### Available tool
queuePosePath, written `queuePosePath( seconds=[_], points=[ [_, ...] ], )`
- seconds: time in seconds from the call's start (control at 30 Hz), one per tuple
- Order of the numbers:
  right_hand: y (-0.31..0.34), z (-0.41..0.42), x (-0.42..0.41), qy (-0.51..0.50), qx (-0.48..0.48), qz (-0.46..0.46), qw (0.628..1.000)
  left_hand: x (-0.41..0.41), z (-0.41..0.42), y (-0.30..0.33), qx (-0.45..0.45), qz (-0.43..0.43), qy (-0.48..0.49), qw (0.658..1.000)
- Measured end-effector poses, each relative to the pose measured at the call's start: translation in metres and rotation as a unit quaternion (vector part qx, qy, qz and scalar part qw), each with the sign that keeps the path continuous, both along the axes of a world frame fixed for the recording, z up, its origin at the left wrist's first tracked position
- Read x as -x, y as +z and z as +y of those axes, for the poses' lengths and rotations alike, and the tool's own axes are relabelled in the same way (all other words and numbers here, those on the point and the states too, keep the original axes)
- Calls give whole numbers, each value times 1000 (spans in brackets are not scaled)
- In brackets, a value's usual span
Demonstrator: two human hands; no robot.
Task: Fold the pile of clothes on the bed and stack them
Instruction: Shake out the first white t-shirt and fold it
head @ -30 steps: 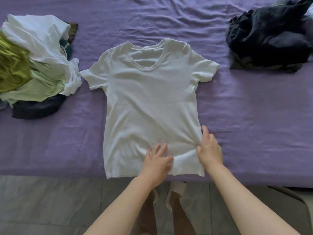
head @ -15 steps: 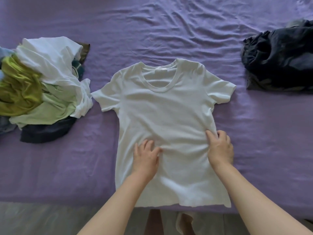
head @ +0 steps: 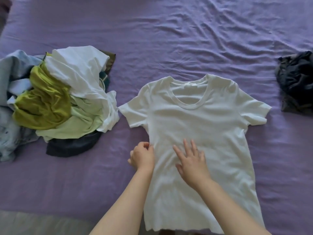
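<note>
Head view. Looked down on a bed (head: 186, 39) covered with a wrinkled purple sheet. Spread flat at centre-right, front side up, neck away from the viewer: a white T-shirt (head: 199, 129), both short sleeves out to the sides, hem hanging near the bed's near edge. Lay crumpled to the left, just beside the shirt's sleeve without clearly touching it: an unfolded pile of clothes (head: 57, 102), with white cloth on top, olive-yellow and pale green pieces in the middle, light blue at the far left and dark fabric underneath. Sat well apart at the right edge of the frame, partly cut off: a dark bundle of clothes (head: 298, 82); whether folded or not could not be told.

Left hand (head: 143, 156) at the shirt's left side seam, about waist height, fingers curled and pinching the fabric edge, small creases running from the pinch. Right hand (head: 190, 160) flat on the shirt's front just beside the left, fingers straight and spread, pressing the cloth down against the bed. Both forearms bare, reaching in from the bottom of the frame, the right one crossing over the lower part of the shirt.
</note>
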State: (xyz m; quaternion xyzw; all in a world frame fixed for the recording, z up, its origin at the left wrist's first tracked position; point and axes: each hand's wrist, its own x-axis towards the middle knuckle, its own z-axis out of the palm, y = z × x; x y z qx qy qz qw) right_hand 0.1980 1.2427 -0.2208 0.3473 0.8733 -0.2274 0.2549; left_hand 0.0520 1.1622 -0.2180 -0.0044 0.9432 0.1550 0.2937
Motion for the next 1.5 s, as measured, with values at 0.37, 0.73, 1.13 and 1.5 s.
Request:
queuePosePath(
  seconds=[0.37,0.73,1.13,1.5],
  points=[
    [-7,-2,81,29,-14,33,999,63,10,-1,-263,-19,109,958],
    [-25,64,178,88,-70,28,993,135,56,-21,-275,-91,290,912],
    [-44,70,211,70,-78,43,994,160,56,-11,-180,57,-50,981],
    [-29,102,167,53,-43,172,983,109,78,3,-317,141,-180,921]
  ],
)
